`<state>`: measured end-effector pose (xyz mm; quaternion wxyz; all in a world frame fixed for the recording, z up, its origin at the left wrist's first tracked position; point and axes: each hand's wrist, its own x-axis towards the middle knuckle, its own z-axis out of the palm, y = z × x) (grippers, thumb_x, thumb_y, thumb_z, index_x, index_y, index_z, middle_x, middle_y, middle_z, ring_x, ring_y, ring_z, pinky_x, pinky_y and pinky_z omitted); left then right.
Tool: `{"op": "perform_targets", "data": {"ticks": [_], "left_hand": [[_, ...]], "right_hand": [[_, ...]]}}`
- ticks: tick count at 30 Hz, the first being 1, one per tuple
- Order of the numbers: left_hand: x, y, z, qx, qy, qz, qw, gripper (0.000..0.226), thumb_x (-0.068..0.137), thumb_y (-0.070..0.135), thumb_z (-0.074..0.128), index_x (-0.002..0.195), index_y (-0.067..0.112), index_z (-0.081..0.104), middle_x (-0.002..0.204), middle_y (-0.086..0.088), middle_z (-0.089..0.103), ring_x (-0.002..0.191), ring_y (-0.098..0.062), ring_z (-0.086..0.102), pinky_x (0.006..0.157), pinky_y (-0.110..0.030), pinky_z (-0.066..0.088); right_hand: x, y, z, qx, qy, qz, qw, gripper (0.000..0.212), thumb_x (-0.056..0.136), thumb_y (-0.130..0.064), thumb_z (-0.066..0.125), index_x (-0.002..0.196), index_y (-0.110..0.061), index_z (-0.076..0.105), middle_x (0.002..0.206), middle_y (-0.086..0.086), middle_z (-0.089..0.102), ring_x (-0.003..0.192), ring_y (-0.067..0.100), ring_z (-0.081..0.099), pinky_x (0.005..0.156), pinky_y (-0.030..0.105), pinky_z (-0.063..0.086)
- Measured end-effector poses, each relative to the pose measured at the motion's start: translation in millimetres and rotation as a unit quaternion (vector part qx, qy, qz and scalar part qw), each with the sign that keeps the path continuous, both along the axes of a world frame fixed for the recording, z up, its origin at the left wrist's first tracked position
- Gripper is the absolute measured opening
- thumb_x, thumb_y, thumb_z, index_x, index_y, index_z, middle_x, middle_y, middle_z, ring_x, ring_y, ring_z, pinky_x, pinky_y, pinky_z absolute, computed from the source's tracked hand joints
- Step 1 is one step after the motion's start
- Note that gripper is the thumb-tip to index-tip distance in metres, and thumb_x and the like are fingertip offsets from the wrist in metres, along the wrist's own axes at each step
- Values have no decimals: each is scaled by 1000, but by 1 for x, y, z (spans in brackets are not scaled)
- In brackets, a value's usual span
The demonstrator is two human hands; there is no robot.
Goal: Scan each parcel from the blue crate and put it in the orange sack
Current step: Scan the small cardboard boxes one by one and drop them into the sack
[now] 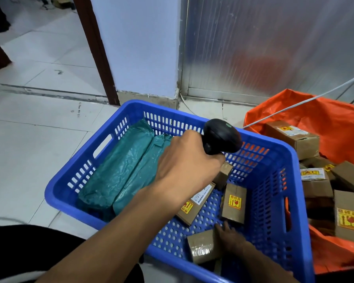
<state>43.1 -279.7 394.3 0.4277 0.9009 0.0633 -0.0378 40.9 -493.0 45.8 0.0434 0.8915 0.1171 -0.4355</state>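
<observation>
Left hand (184,166) grips scanner (222,136); right hand (231,240) touches box (202,247)

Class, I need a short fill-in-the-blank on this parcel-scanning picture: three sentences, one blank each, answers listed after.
1. The left hand grips a black ____.
2. The two long green parcels lie inside the ____ crate.
3. The right hand reaches down to a small brown box, while the scanned boxes lie in the ____ sack.

Answers: scanner; blue; orange
</observation>
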Motion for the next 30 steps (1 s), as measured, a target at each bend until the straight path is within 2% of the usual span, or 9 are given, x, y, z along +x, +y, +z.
{"op": "perform_targets", "data": {"ticks": [3, 5, 14, 21, 23, 25, 27, 28, 30], "left_hand": [[1, -3, -1, 2, 9, 0, 1000, 18, 83, 29, 66, 74, 13, 68, 73, -4, 75, 75, -25, 73, 73, -44, 61], [1, -4, -4, 4, 11, 2, 1000, 18, 82, 30, 66, 75, 13, 67, 73, -4, 75, 75, -25, 73, 74, -45, 61], [3, -8, -9, 13, 18, -5, 1000, 18, 81, 31, 68, 79, 13, 71, 75, -5, 76, 76, -27, 74, 77, -47, 61], [8, -13, -7, 9, 10, -2, 1000, 17, 80, 31, 67, 80, 14, 69, 78, -5, 76, 76, -30, 74, 75, -46, 62], [6, -14, -6, 12, 9, -6, 1000, 16, 80, 31, 67, 80, 15, 70, 78, -5, 76, 78, -29, 74, 77, -46, 62], [5, -15, -4, 14, 7, -8, 1000, 16, 81, 30, 67, 80, 15, 70, 79, -5, 76, 80, -27, 74, 79, -45, 61], [4, -15, -3, 15, 5, -8, 1000, 16, 80, 29, 67, 78, 13, 70, 79, -6, 76, 80, -29, 74, 79, -46, 61], [4, -15, -2, 14, 3, -8, 1000, 16, 80, 28, 67, 77, 13, 70, 79, -6, 76, 80, -30, 74, 79, -46, 61], [4, -15, -2, 14, 0, -9, 1000, 16, 80, 28, 67, 77, 12, 70, 79, -7, 76, 80, -31, 74, 79, -46, 61]], "right_hand": [[-1, 5, 2, 19, -12, 15, 1000, 101, 86, -17, 75, 158, -17, 5, 165, 14, 0, 149, 41, 14, 115, 54, 31], [-2, 8, 3, 27, -18, 12, 999, 108, 79, -19, 81, 157, -16, 7, 164, 10, 6, 147, 38, 20, 113, 53, 35], [-3, 6, 10, 105, -33, -30, 994, 98, 76, -24, 84, 150, -18, 20, 157, 6, 16, 142, 33, 26, 112, 51, 37], [-1, 10, 38, 141, 12, -83, 987, 97, 71, -48, 82, 146, -22, 27, 144, 6, 31, 134, 29, 30, 113, 48, 33], [1, 15, 50, 160, 25, -104, 981, 94, 69, -52, 81, 143, -22, 31, 138, 6, 34, 131, 29, 34, 112, 47, 36], [2, 21, 58, 196, 29, -147, 969, 86, 68, -53, 81, 135, -23, 37, 130, 5, 38, 121, 25, 43, 105, 43, 46], [3, 27, 67, 228, 26, -185, 956, 79, 70, -52, 81, 131, -23, 40, 125, 3, 39, 111, 22, 49, 90, 33, 54], [3, 31, 72, 238, 18, -192, 952, 76, 72, -52, 80, 129, -22, 41, 123, 3, 40, 107, 20, 51, 83, 29, 55], [6, 35, 83, 249, -2, -202, 947, 69, 71, -55, 79, 122, -23, 45, 120, 3, 43, 102, 18, 53, 78, 29, 55]]}}
